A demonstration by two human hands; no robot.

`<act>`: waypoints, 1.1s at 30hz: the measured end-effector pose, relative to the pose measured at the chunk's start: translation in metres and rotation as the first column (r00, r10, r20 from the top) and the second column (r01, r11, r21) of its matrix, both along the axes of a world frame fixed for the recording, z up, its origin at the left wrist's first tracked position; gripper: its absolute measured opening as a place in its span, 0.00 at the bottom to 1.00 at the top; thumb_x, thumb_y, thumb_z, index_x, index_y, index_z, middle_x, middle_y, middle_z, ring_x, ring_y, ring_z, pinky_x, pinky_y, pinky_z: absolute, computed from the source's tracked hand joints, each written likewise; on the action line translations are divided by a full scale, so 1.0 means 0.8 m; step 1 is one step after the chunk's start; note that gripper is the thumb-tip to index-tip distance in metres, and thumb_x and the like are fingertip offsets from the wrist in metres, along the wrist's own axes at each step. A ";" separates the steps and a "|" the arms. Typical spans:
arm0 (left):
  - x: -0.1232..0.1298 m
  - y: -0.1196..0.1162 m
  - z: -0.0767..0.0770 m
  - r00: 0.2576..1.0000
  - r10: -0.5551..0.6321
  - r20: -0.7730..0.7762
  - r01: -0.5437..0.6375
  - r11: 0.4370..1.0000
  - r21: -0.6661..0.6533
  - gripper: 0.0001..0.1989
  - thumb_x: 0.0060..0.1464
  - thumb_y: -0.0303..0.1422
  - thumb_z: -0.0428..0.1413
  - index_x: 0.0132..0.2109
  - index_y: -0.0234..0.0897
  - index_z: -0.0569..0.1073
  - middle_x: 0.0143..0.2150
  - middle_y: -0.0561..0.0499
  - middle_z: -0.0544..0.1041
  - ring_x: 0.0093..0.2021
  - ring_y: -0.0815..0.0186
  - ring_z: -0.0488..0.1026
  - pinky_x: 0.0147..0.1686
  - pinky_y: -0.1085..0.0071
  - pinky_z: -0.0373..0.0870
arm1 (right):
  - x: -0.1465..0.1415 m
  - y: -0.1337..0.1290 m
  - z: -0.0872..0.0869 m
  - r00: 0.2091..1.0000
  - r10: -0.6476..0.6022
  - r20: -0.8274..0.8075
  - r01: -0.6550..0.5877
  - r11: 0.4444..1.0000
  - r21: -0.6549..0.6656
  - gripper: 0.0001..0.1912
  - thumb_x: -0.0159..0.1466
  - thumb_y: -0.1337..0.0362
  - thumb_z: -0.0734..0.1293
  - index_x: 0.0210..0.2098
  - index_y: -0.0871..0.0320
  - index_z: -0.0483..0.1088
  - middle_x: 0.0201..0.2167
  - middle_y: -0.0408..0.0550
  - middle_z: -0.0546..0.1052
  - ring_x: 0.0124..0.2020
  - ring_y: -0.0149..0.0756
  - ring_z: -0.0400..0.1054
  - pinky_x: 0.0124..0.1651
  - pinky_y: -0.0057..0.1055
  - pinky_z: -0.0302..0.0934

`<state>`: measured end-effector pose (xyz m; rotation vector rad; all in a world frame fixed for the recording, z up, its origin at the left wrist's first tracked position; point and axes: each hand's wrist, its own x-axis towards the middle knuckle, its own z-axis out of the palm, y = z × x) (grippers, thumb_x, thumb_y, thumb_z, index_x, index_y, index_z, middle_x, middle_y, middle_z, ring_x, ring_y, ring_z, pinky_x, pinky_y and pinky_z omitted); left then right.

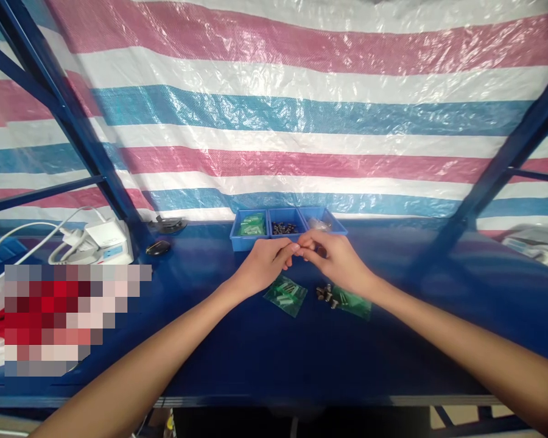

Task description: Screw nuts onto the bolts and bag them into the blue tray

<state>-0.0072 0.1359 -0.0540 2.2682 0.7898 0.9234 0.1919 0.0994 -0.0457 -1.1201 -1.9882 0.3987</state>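
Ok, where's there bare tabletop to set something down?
Bare tabletop lies between the green packets and the front edge, and right of the blue bins, beyond the right forearm. It's crowded around the left hand and right hand, between bins, packets and loose fasteners; white plugs crowd the back left.

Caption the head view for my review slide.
Left hand and right hand close together in front of blue bins, with green packets and loose screws on the blue table.

"What stood far back on the table [256, 359]?"
"Three bins [249, 244]: packets [252, 225] in the left, screws [283, 229] in the middle."
"Nearer?"
"A bag [287, 297] on the left; on the right, bolts [321, 292] at the edge of another bag [357, 304]."
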 end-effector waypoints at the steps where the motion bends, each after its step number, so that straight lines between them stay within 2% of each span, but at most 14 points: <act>1: 0.000 0.000 0.000 1.000 0.011 -0.013 -0.011 1.000 0.008 0.21 0.71 0.42 0.47 0.31 0.37 0.72 0.28 0.53 0.75 0.30 0.68 0.74 0.33 0.70 0.67 | 0.000 0.000 0.000 1.000 0.009 -0.017 -0.009 1.000 -0.019 0.07 0.69 0.59 0.65 0.37 0.55 0.71 0.29 0.45 0.76 0.30 0.36 0.69 0.32 0.33 0.61; 5: -0.002 -0.001 0.004 0.995 0.075 -0.072 -0.068 0.993 0.102 0.19 0.72 0.39 0.45 0.34 0.37 0.72 0.28 0.53 0.74 0.30 0.68 0.73 0.33 0.69 0.64 | 0.002 0.003 -0.002 0.996 0.021 -0.091 -0.030 0.994 -0.102 0.08 0.68 0.58 0.66 0.37 0.55 0.71 0.29 0.45 0.75 0.31 0.37 0.71 0.34 0.36 0.64; 8: -0.005 -0.002 0.007 0.985 0.145 -0.088 -0.122 0.966 0.226 0.09 0.70 0.35 0.48 0.47 0.40 0.73 0.34 0.53 0.76 0.32 0.67 0.72 0.32 0.69 0.63 | 0.003 0.005 -0.001 0.992 0.020 -0.128 -0.040 0.988 -0.152 0.08 0.67 0.57 0.66 0.37 0.55 0.71 0.28 0.44 0.75 0.30 0.38 0.72 0.36 0.37 0.66; 10: -0.006 -0.003 0.007 0.981 0.164 -0.102 -0.129 0.949 0.290 0.09 0.68 0.33 0.52 0.53 0.42 0.72 0.39 0.52 0.76 0.34 0.66 0.72 0.33 0.70 0.63 | 0.003 0.005 0.000 0.987 0.031 -0.158 -0.060 0.981 -0.183 0.09 0.67 0.57 0.67 0.37 0.56 0.71 0.28 0.44 0.75 0.30 0.38 0.73 0.37 0.38 0.66; 18: -0.007 -0.001 0.003 0.979 0.158 -0.128 -0.111 0.943 0.313 0.06 0.66 0.33 0.55 0.49 0.41 0.72 0.39 0.53 0.74 0.35 0.68 0.70 0.34 0.70 0.64 | 0.001 0.003 0.000 0.988 0.055 -0.145 -0.084 0.976 -0.200 0.09 0.69 0.57 0.66 0.37 0.56 0.71 0.28 0.44 0.75 0.30 0.37 0.73 0.33 0.34 0.64; 21: -0.007 -0.002 0.003 0.978 0.159 -0.138 -0.111 0.946 0.306 0.06 0.68 0.36 0.54 0.47 0.40 0.72 0.40 0.53 0.75 0.34 0.68 0.70 0.34 0.70 0.64 | 0.001 0.003 -0.001 0.995 0.049 -0.082 -0.061 0.986 -0.153 0.09 0.70 0.58 0.64 0.37 0.56 0.71 0.27 0.43 0.75 0.29 0.35 0.72 0.33 0.33 0.62; 25: -0.006 -0.003 0.004 0.971 0.173 -0.163 -0.115 0.941 0.318 0.10 0.70 0.39 0.52 0.43 0.39 0.71 0.38 0.54 0.74 0.34 0.67 0.69 0.33 0.69 0.61 | 0.003 0.001 0.001 0.992 0.019 0.124 -0.024 0.999 0.036 0.13 0.73 0.60 0.60 0.35 0.57 0.71 0.28 0.44 0.75 0.28 0.33 0.67 0.32 0.32 0.57; 28: -0.005 -0.002 0.002 0.976 0.159 -0.152 -0.108 0.948 0.298 0.10 0.70 0.38 0.51 0.41 0.39 0.70 0.36 0.53 0.73 0.35 0.67 0.69 0.33 0.69 0.60 | 0.006 0.000 0.004 0.975 0.024 0.223 -0.060 0.986 0.154 0.13 0.75 0.62 0.58 0.39 0.58 0.71 0.34 0.47 0.77 0.33 0.36 0.70 0.36 0.33 0.59; 33: -0.003 0.002 0.002 0.990 0.105 -0.097 -0.087 0.981 0.174 0.11 0.69 0.38 0.52 0.39 0.38 0.71 0.31 0.55 0.72 0.31 0.68 0.68 0.32 0.69 0.60 | 0.010 0.004 0.003 0.960 0.057 0.273 -0.114 0.974 0.198 0.10 0.73 0.68 0.59 0.48 0.58 0.71 0.44 0.52 0.79 0.42 0.40 0.74 0.43 0.36 0.65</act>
